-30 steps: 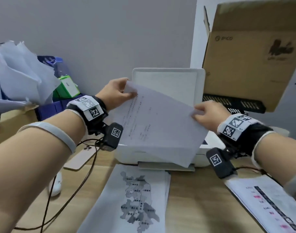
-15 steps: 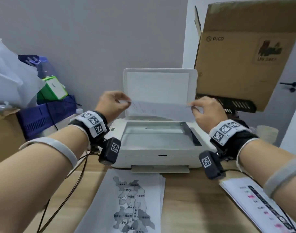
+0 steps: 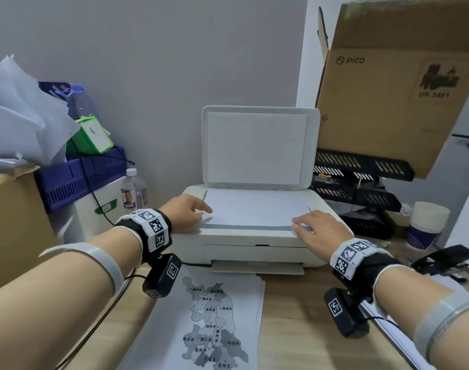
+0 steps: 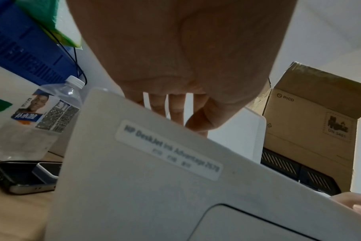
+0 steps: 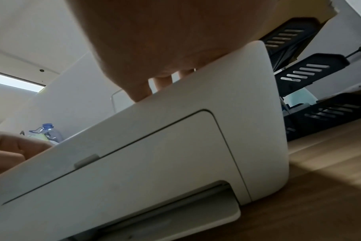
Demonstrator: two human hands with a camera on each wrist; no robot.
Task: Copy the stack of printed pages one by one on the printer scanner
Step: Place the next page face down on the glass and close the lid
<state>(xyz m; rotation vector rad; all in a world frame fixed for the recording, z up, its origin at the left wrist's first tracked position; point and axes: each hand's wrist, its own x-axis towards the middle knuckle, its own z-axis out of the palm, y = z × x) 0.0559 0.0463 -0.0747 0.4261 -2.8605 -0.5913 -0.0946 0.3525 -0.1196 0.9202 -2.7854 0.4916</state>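
- Head view is showing a white sheet (image 3: 254, 206) lying blank side up on the scanner bed of the printer (image 3: 228, 247), covering most of the glass, with a grey strip of glass showing along the bed's front edge.
- The left hand (image 3: 184, 213) is resting at the sheet's front left corner, fingers stretched out and touching the paper, gripping nothing.
- The right hand (image 3: 318, 232) is lying flat on the sheet's front right corner, fingers extended and holding nothing.
- The scanner lid (image 3: 260, 145) is standing open and upright along the printer's back edge.
- A stack of printed pages (image 3: 201, 324), a map on top, is lying on the wooden desk (image 3: 294, 329) just in front of the printer.
- A water bottle (image 3: 133, 189) is standing left of the printer; black paper trays (image 3: 361, 182) and a cardboard box (image 3: 396, 84) are sitting to its right.
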